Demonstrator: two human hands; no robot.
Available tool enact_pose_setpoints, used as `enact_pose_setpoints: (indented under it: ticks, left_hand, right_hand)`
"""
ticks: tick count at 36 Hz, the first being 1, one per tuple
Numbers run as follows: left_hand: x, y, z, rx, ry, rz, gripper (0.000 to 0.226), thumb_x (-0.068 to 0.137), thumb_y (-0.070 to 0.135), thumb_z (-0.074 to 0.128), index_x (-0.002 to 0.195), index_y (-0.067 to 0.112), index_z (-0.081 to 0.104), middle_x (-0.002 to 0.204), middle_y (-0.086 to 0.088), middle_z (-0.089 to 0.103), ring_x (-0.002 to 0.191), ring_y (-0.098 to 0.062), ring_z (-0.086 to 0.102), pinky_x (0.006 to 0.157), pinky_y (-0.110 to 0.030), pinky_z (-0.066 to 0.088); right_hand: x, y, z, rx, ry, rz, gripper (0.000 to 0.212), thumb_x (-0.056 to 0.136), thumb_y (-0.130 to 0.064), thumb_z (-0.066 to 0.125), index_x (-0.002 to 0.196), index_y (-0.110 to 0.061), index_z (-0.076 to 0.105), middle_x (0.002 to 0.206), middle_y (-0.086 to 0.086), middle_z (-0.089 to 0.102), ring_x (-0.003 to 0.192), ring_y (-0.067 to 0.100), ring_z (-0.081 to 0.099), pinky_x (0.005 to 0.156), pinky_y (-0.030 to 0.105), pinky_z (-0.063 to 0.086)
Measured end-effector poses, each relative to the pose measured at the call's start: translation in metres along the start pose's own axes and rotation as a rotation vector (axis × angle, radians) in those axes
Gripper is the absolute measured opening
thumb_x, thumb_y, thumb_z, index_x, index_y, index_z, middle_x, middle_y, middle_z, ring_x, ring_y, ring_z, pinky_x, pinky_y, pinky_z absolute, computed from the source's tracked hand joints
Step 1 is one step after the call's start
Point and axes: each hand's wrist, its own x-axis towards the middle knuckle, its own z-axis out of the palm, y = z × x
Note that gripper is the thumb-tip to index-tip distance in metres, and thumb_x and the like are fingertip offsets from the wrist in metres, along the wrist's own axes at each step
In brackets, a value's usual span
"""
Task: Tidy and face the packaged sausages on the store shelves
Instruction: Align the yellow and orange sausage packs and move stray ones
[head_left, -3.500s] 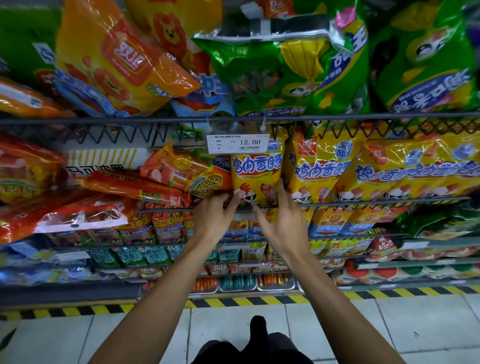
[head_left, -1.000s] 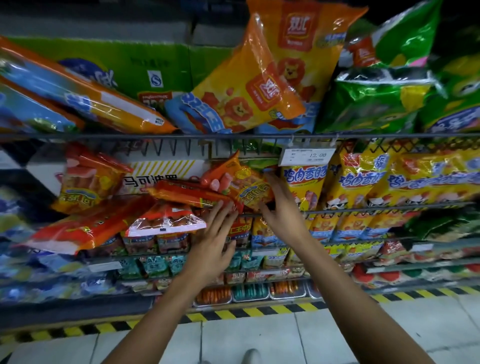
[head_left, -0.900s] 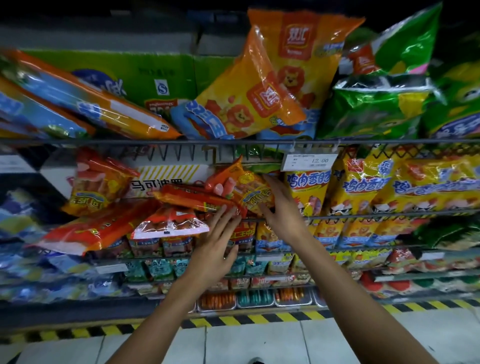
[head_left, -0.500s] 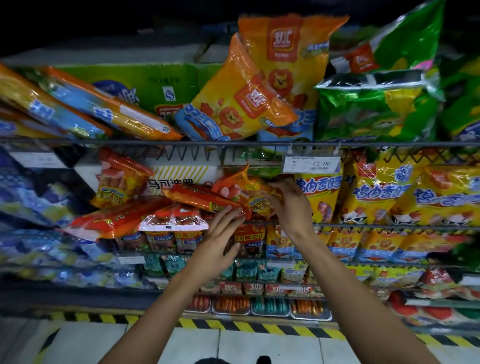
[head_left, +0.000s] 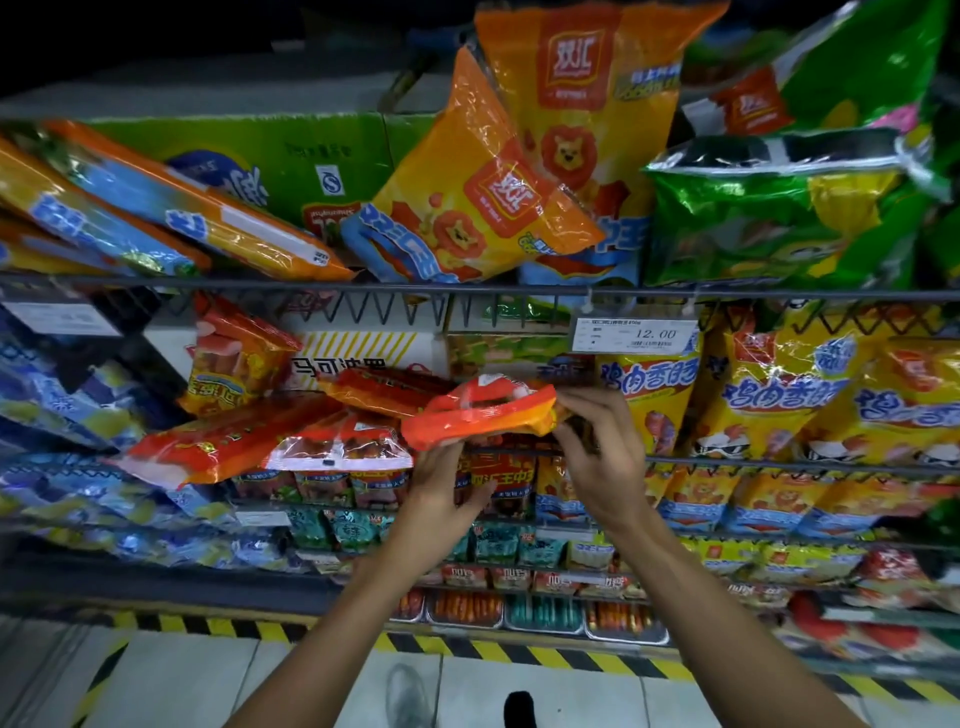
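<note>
Both hands hold one orange sausage pack (head_left: 483, 415) flat in front of the middle wire shelf (head_left: 779, 461). Left hand (head_left: 447, 470) grips its lower edge at 7 o'clock, fingers curled under; right hand (head_left: 597, 441) pinches its 3 o'clock end. Price tag (head_left: 635, 335) reads 12.00 at 1 o'clock. Yellow packs (head_left: 779, 395) at 3 o'clock. Tiled floor (head_left: 208, 675), hazard stripe (head_left: 493, 647) below.

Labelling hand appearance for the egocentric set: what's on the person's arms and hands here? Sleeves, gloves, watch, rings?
Nothing worn that shows. The left hand and right hand are bare: no gloves, and no rings that I can make out. Both forearms are bare from the wrists to the frame's bottom edge, with no sleeve, watch or band in view.
</note>
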Motion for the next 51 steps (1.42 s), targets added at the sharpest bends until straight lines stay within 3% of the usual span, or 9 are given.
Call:
enact_pose_setpoints:
  ticks: [6, 13, 20, 28, 32, 36, 39, 43, 51]
  left_hand:
    - [0.011, 0.024, 0.001, -0.299, 0.14, -0.03, 0.054, 0.1, 0.044, 0.064, 0.144, 0.013, 0.051, 0.143, -0.005, 0.057, 0.139, -0.023, 0.049, 0.117, -0.048, 0.039]
    - [0.005, 0.049, -0.002, -0.481, 0.167, -0.011, 0.034, 0.097, 0.033, 0.066, 0.123, 0.011, 0.068, 0.122, 0.003, 0.072, 0.121, -0.009, 0.064, 0.107, -0.043, 0.048]
    - [-0.015, 0.064, -0.004, -0.649, 0.108, 0.087, 0.053, 0.085, 0.068, 0.072, 0.132, 0.048, 0.062, 0.134, 0.018, 0.067, 0.13, -0.008, 0.06, 0.103, -0.021, 0.05]
    - [-0.042, 0.06, -0.009, -0.45, 0.054, 0.099, 0.047, 0.09, 0.052, 0.071, 0.133, 0.061, 0.054, 0.136, 0.035, 0.06, 0.13, 0.007, 0.055, 0.097, -0.008, 0.045]
    - [-0.054, 0.051, -0.009, -0.346, 0.046, 0.1, 0.044, 0.094, 0.049, 0.07, 0.126, 0.073, 0.053, 0.13, 0.043, 0.058, 0.124, 0.014, 0.055, 0.093, -0.005, 0.047]
    - [-0.062, 0.042, -0.01, -0.277, -0.053, 0.058, 0.042, 0.093, 0.042, 0.069, 0.131, 0.057, 0.057, 0.122, 0.015, 0.063, 0.11, -0.001, 0.064, 0.084, -0.02, 0.058]
    - [-0.064, 0.038, -0.014, -0.078, -0.168, 0.09, 0.049, 0.094, 0.054, 0.063, 0.141, 0.041, 0.058, 0.12, 0.023, 0.06, 0.112, 0.0, 0.056, 0.087, -0.022, 0.052]
    - [-0.061, 0.039, -0.014, 0.139, -0.276, 0.17, 0.058, 0.094, 0.06, 0.058, 0.145, 0.033, 0.058, 0.113, 0.02, 0.06, 0.102, 0.001, 0.049, 0.082, -0.024, 0.047]
    - [-0.048, 0.055, -0.007, 0.436, -0.51, 0.315, 0.052, 0.096, 0.055, 0.064, 0.145, 0.042, 0.056, 0.111, 0.018, 0.064, 0.096, 0.002, 0.041, 0.071, -0.03, 0.041]
  right_hand:
    - [0.011, -0.021, 0.002, 0.08, 0.018, 0.049, 0.023, 0.102, -0.018, 0.064, 0.122, -0.005, 0.064, 0.119, 0.005, 0.062, 0.119, 0.006, 0.056, 0.1, 0.024, 0.049]
    - [-0.001, -0.027, -0.02, 0.079, 0.099, 0.084, 0.03, 0.097, -0.017, 0.071, 0.125, -0.009, 0.063, 0.121, -0.003, 0.061, 0.118, 0.007, 0.059, 0.097, 0.025, 0.05]
    - [-0.024, -0.043, -0.043, 0.118, 0.113, 0.244, 0.025, 0.097, -0.026, 0.071, 0.114, -0.012, 0.059, 0.111, -0.014, 0.049, 0.106, 0.0, 0.055, 0.085, 0.021, 0.051]
    - [-0.059, -0.059, -0.065, -0.004, -0.03, 0.44, 0.042, 0.087, -0.041, 0.078, 0.097, -0.004, 0.061, 0.09, -0.018, 0.047, 0.083, -0.003, 0.046, 0.083, 0.004, 0.036]
    - [-0.083, -0.066, -0.071, 0.132, -0.122, 0.696, 0.06, 0.084, -0.05, 0.079, 0.126, -0.012, 0.06, 0.112, -0.003, 0.069, 0.107, 0.009, 0.065, 0.093, 0.028, 0.053]
    - [-0.1, -0.072, -0.084, 0.437, 0.133, 0.867, 0.086, 0.09, -0.029, 0.077, 0.161, -0.025, 0.028, 0.148, -0.014, 0.054, 0.138, 0.01, 0.052, 0.104, 0.021, 0.049]
    - [-0.104, -0.072, -0.1, 0.463, 0.265, 0.876, 0.091, 0.092, -0.021, 0.073, 0.163, -0.025, 0.016, 0.151, -0.003, 0.049, 0.138, 0.024, 0.053, 0.107, 0.033, 0.05]
    - [-0.101, -0.067, -0.123, 0.242, -0.048, 0.761, 0.081, 0.091, -0.028, 0.077, 0.159, -0.023, 0.033, 0.151, -0.007, 0.052, 0.14, 0.019, 0.051, 0.113, 0.034, 0.044]
    - [-0.085, -0.061, -0.112, -0.045, -0.9, 0.672, 0.066, 0.079, -0.055, 0.082, 0.139, -0.044, 0.056, 0.123, -0.027, 0.061, 0.108, -0.001, 0.06, 0.086, 0.021, 0.053]
